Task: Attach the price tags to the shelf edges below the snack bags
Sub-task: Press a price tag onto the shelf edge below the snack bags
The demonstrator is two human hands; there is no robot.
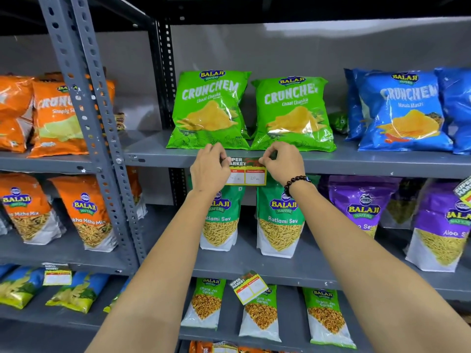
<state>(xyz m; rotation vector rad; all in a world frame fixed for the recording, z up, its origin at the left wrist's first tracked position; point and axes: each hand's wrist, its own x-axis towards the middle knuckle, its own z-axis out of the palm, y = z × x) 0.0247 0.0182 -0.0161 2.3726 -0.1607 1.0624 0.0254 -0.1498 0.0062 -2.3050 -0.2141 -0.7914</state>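
A yellow and red price tag [246, 171] reading "SUPER MARKET" lies against the grey shelf edge [356, 165], just below two green Crunchem bags [207, 110]. My left hand [209, 167] pinches the tag's upper left corner. My right hand [283, 163], with a dark bead bracelet at the wrist, pinches its upper right corner. The tag's lower half hangs over the shelf below, in front of the green Ratlami Sev pouches [280, 220]. My fingers hide the tag's top corners.
Other price tags hang on lower shelf edges [248, 286], [56, 274] and at the far right [465, 191]. Orange bags [58, 118] fill the left bay behind a perforated grey upright [94, 128]. Blue bags [405, 110] and purple pouches [362, 205] stand to the right.
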